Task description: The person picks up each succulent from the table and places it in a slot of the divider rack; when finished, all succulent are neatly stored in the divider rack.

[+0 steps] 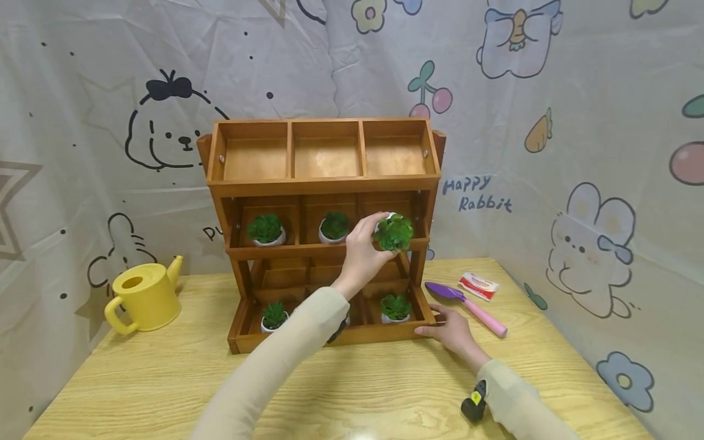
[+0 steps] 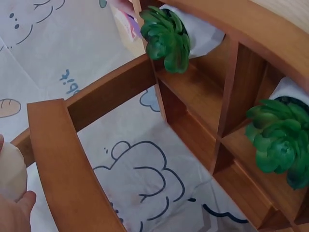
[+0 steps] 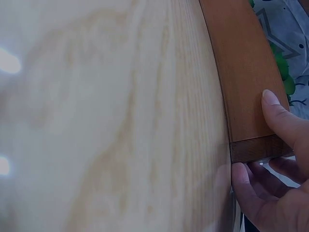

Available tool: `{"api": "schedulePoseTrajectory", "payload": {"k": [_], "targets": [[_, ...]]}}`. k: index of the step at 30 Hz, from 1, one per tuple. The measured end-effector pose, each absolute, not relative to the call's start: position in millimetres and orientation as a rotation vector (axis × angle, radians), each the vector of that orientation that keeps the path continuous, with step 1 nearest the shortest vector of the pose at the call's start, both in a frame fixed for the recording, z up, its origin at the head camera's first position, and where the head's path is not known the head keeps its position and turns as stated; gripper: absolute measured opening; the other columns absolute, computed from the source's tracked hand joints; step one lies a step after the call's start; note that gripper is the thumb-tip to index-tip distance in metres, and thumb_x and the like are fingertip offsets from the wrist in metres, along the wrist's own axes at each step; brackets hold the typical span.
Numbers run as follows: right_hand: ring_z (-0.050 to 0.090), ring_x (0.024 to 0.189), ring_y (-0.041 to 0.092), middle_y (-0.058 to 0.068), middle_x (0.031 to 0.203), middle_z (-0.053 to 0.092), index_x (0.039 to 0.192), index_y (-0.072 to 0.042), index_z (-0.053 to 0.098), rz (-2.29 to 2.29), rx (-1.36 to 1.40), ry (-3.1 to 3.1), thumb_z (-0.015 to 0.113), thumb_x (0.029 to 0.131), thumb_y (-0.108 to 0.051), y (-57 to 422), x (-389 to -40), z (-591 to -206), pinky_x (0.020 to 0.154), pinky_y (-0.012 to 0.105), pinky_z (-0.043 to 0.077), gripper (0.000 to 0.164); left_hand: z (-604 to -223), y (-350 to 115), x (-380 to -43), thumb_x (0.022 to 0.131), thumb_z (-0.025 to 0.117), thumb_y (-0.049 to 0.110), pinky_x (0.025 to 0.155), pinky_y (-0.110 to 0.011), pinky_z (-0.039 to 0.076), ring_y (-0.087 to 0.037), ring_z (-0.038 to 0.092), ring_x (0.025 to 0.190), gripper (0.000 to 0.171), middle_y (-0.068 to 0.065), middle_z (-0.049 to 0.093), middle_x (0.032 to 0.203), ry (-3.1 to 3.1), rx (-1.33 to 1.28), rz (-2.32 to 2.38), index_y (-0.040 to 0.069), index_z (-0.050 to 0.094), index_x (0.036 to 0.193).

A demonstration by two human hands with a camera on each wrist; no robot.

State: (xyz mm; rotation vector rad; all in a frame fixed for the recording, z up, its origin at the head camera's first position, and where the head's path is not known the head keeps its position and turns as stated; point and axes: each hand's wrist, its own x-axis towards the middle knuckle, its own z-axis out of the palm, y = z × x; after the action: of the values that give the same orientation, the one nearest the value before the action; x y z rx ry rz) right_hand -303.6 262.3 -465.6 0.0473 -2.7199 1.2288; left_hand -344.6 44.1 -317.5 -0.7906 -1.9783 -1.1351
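My left hand [image 1: 363,253] holds a small green succulent in a white pot [image 1: 395,232] at the right compartment of the middle tier of a wooden plant stand [image 1: 324,186]. The left wrist view catches only part of the white pot [image 2: 12,171] between the fingers. With thumb and fingers, my right hand [image 1: 452,330] grips the stand's lower right front corner; in the right wrist view the thumb [image 3: 275,108] lies on the wooden board [image 3: 244,72]. Two potted succulents sit on the middle tier, left [image 1: 266,230] and centre [image 1: 333,226].
The bottom tier bears potted succulents at left [image 1: 274,316], right [image 1: 395,307] and centre [image 2: 280,140], the last mostly behind my left arm. A yellow watering can [image 1: 145,299] stands left. Right of the stand lie a purple trowel with pink handle [image 1: 484,318] and a red-and-white packet [image 1: 478,286].
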Motion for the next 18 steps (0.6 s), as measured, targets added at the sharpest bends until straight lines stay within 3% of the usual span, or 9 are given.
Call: {"api": "schedulePoseTrajectory", "payload": {"k": [5, 18], "targets": [[0.066, 0.098, 0.031, 0.022, 0.107, 0.069, 0.129, 0.000, 0.057, 1.242, 0.050, -2.711, 0.085, 0.070, -0.030, 263, -303, -465, 0.080, 0.041, 0.053, 0.072, -315, 46, -348, 0.070, 0.083, 0.003, 0.100, -0.037, 0.047, -0.028, 0.055, 0.119, 0.062, -0.013, 0.058, 0.128, -2.010, -0.779, -1.102, 0.007, 0.056, 0.125], [0.066, 0.096, 0.031, 0.022, 0.105, 0.069, 0.129, 0.001, 0.057, 1.247, 0.055, -2.702, 0.086, 0.070, -0.028, 262, -305, -465, 0.075, 0.037, 0.054, 0.072, -314, 51, -359, 0.071, 0.082, 0.000, 0.099, -0.036, 0.048, -0.030, 0.055, 0.119, 0.060, -0.016, 0.056, 0.126, -2.037, -0.758, -1.082, 0.007, 0.057, 0.124]]}}
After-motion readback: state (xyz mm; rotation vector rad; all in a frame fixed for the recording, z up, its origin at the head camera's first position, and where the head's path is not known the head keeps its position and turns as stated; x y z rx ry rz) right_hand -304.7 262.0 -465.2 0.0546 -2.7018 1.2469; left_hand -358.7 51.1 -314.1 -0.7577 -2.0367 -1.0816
